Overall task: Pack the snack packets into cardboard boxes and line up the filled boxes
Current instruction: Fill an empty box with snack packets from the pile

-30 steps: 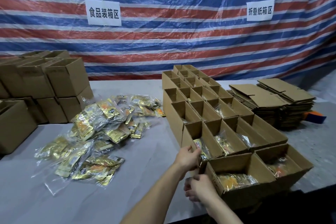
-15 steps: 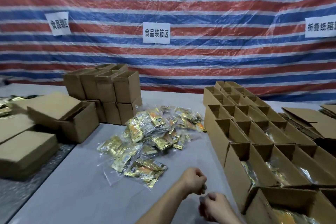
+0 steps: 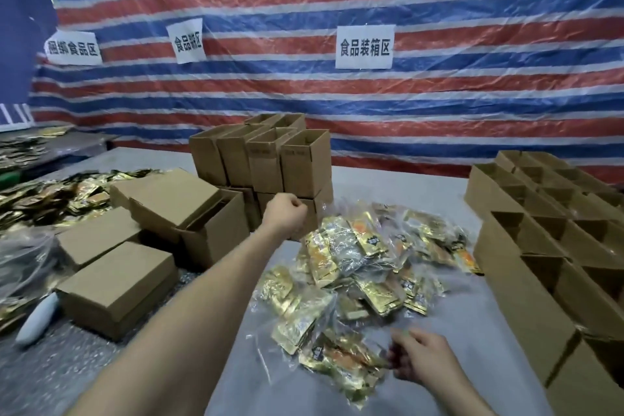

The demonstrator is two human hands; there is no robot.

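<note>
Over the grey table (image 3: 479, 324), both hands out by the snack packets (image 3: 358, 257).
Open cardboard boxes (image 3: 526, 246) ranked along the right edge, stacked boxes (image 3: 266, 162) at the back, gold packets heaped between. Left hand (image 3: 285, 213) far out, curled into a fist just before the stack, nothing visible in it. Right hand (image 3: 422, 360) low at the heap's near edge, fingers bent toward a packet; too blurred to tell touching from pinching.

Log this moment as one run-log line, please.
left hand: fist, near stacked boxes | right hand: at packet pile, grip unclear | open boxes: at right
</note>
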